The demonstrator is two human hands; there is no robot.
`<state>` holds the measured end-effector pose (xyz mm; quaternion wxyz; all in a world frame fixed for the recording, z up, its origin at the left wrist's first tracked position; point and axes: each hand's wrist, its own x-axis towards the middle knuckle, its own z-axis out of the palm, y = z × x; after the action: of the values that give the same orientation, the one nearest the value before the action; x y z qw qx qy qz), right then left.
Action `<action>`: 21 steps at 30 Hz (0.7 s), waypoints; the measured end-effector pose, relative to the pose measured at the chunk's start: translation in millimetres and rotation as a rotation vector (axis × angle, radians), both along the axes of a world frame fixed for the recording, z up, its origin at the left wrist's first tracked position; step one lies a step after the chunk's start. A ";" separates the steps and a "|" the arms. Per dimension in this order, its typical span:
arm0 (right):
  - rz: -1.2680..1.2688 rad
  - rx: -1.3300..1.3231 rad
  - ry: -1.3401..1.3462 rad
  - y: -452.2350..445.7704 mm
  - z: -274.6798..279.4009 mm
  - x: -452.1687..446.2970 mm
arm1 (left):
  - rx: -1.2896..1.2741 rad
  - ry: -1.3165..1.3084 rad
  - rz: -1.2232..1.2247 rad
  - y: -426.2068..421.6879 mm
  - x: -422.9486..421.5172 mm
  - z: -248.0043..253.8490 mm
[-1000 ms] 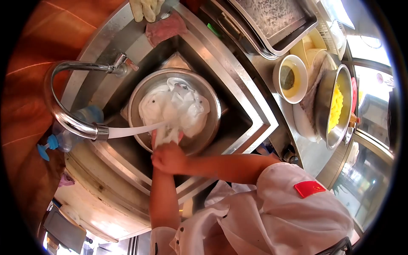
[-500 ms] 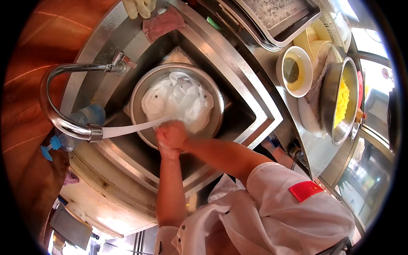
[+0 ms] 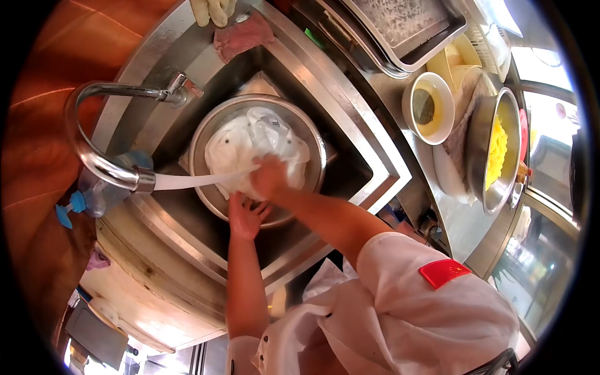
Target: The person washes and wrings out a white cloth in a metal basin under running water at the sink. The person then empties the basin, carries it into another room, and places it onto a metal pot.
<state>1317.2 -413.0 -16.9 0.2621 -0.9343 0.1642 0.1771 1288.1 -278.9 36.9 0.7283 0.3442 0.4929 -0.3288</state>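
A round metal basin (image 3: 194,145) stands in the steel sink, holding a soaked white garment (image 3: 240,134) with dark buttons. From the curved chrome faucet (image 3: 112,172), a stream of water (image 3: 197,181) runs toward my right hand and into the basin. My right hand (image 3: 269,177) is over the garment in the stream; motion blur hides how its fingers are set. At the basin's near rim, my left hand (image 3: 245,217) is open with its fingers spread, close below my right hand.
A pink cloth (image 3: 244,39) and pale gloves (image 3: 212,11) lie on the sink's back ledge. Left of the sink is a pump bottle (image 3: 103,194). Along the right counter stand metal trays (image 3: 406,31), a white bowl (image 3: 407,106) and a metal bowl (image 3: 480,140) of yellow food.
My hands, pressed together before under the stream, have come apart. The right hand has moved up and right over the garment; the left has opened its fingers.
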 end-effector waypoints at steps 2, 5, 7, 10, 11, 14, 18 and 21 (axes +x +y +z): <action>0.176 0.192 -0.088 19.7 44.1 -12.8 | -0.593 -0.123 0.214 18.6 2.5 -45.1; 0.277 0.411 -0.522 43.7 126.0 -38.1 | -0.518 -0.365 0.092 34.2 -7.9 -50.1; 0.243 0.540 -0.450 52.7 138.8 -52.4 | -0.323 -0.354 0.076 11.5 2.8 14.1; 0.169 0.680 -0.438 62.9 139.8 -55.7 | -0.156 -0.496 0.005 2.8 -4.3 47.0; 0.126 0.694 -0.552 64.2 127.9 -52.7 | -0.162 -0.553 0.026 0.8 -8.6 48.5; 0.074 0.608 -0.722 59.6 110.8 -32.0 | -0.294 -0.701 0.199 0.1 -14.7 35.7; -0.092 0.564 -0.684 46.6 83.3 -14.3 | -0.684 -0.804 0.202 3.4 -10.0 -49.1; -0.112 0.405 -0.560 38.5 45.1 -4.9 | -0.467 -0.536 0.177 -22.5 13.8 4.2</action>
<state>1312.4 -374.5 28.2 0.4861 -0.8654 0.0983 -0.0717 1301.9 -301.4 41.2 0.9161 0.1989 0.2240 -0.2663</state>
